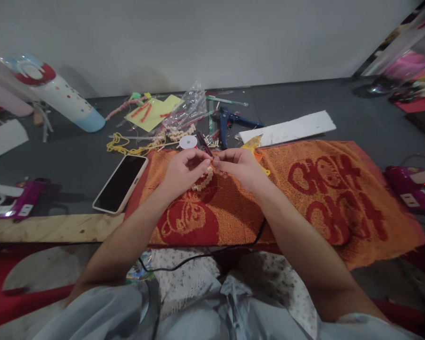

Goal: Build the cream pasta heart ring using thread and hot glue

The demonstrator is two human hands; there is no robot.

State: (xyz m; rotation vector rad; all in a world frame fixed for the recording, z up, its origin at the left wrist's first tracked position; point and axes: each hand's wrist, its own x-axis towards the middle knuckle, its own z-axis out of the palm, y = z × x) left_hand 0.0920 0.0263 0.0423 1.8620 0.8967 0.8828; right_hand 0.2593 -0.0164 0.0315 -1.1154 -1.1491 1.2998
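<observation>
My left hand (186,170) and my right hand (239,166) meet above the towel, thumbs and forefingers pinched together. A curved string of cream beads (202,183) hangs just below the fingertips, close to the left thumb. Something tiny and red shows at the pinch, too small to name. Under both hands lies an orange towel (241,208) with red patterns. A white spool (188,142) stands just beyond my left hand. Beside my right hand is a yellow tool (254,143), partly hidden behind it.
A phone (122,182) lies at the left, near a tilted bottle (65,97). Yellow cord (122,144), a yellow paper (154,113), clear plastic (194,106), a blue tool (225,125) and a white strip (293,128) lie behind. A black cable (198,256) crosses the lap.
</observation>
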